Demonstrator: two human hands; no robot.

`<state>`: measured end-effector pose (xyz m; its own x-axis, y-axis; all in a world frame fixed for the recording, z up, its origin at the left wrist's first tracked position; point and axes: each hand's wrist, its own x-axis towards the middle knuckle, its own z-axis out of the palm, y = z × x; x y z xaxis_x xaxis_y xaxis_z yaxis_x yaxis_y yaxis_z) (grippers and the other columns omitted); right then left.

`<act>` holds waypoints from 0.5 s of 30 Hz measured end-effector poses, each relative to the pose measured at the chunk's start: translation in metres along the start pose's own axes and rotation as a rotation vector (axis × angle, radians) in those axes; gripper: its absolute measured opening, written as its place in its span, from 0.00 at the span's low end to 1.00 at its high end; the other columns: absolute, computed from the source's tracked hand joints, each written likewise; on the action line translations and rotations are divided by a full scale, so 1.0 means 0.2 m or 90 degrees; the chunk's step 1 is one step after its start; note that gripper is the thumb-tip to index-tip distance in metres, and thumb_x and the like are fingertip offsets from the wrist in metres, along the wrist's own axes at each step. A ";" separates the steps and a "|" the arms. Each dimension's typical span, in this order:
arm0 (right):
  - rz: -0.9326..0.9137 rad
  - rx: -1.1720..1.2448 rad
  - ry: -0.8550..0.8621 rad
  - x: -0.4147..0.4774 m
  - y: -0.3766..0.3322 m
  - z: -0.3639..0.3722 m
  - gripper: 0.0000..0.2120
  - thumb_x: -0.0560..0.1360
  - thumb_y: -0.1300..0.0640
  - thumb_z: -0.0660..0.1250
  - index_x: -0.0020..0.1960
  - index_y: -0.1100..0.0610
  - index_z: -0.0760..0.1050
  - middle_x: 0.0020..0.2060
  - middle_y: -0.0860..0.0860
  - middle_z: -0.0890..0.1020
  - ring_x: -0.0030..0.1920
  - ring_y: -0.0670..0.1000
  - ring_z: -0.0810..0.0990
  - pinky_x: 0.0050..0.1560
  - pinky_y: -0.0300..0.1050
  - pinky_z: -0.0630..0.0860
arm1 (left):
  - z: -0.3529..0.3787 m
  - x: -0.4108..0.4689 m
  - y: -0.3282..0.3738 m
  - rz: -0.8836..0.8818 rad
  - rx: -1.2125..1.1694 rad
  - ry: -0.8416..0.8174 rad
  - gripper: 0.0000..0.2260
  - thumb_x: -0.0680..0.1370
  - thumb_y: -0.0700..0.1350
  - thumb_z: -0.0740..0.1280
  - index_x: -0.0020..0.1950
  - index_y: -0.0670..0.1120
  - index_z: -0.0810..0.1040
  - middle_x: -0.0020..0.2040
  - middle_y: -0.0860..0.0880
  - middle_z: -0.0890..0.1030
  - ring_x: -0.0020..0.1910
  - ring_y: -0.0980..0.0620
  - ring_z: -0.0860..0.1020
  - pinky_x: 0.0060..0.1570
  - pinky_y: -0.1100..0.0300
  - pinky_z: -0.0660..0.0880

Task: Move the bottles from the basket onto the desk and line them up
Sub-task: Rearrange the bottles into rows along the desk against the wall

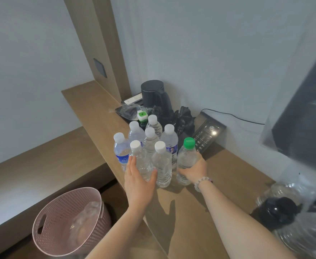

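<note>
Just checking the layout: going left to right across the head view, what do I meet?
Pink basket → blue-labelled bottle → green-capped bottle → telephone → dark screen.

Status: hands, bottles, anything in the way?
Left hand open against a front white-capped bottle; right hand grips the green-capped bottle. The bottles stand clustered on the desk, not lined up. Kettle and phone crowd behind.
</note>
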<state>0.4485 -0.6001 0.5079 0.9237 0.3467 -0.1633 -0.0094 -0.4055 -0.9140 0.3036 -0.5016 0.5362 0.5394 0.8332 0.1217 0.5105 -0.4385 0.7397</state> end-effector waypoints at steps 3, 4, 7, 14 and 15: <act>0.008 -0.022 0.012 -0.06 0.02 -0.05 0.29 0.59 0.62 0.80 0.55 0.56 0.72 0.44 0.49 0.76 0.46 0.49 0.75 0.47 0.39 0.71 | 0.08 -0.06 0.04 0.020 -0.011 -0.028 0.37 0.74 0.55 0.69 0.76 0.46 0.54 0.76 0.50 0.57 0.75 0.51 0.55 0.72 0.56 0.54; 0.012 -0.027 0.022 -0.08 0.03 -0.07 0.28 0.59 0.61 0.80 0.55 0.56 0.72 0.44 0.49 0.76 0.46 0.49 0.75 0.46 0.39 0.70 | 0.11 -0.07 0.06 0.016 -0.020 -0.039 0.37 0.73 0.55 0.69 0.76 0.46 0.54 0.76 0.50 0.58 0.75 0.51 0.55 0.72 0.56 0.54; 0.042 -0.054 0.056 -0.14 0.08 -0.12 0.18 0.63 0.57 0.77 0.49 0.52 0.74 0.40 0.47 0.78 0.45 0.51 0.79 0.45 0.41 0.74 | 0.17 -0.05 0.11 -0.020 -0.074 -0.048 0.40 0.71 0.53 0.72 0.76 0.45 0.55 0.75 0.49 0.60 0.74 0.50 0.57 0.72 0.55 0.56; 0.077 -0.126 0.066 -0.22 0.13 -0.25 0.13 0.65 0.56 0.74 0.46 0.53 0.73 0.39 0.50 0.80 0.43 0.53 0.80 0.45 0.45 0.78 | 0.27 0.00 0.14 -0.100 -0.146 -0.014 0.46 0.67 0.48 0.77 0.76 0.45 0.53 0.75 0.46 0.57 0.73 0.47 0.59 0.69 0.50 0.60; 0.086 -0.118 0.061 -0.23 0.14 -0.27 0.14 0.65 0.57 0.75 0.47 0.54 0.73 0.39 0.50 0.80 0.43 0.53 0.80 0.45 0.45 0.78 | 0.28 0.01 0.14 -0.101 -0.143 -0.018 0.46 0.67 0.48 0.77 0.76 0.46 0.53 0.75 0.46 0.56 0.73 0.46 0.60 0.68 0.48 0.62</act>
<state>0.4261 -0.6736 0.5093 0.9512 0.1998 -0.2353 -0.0735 -0.5935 -0.8015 0.3569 -0.5322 0.5203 0.4845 0.8745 -0.0230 0.4305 -0.2154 0.8765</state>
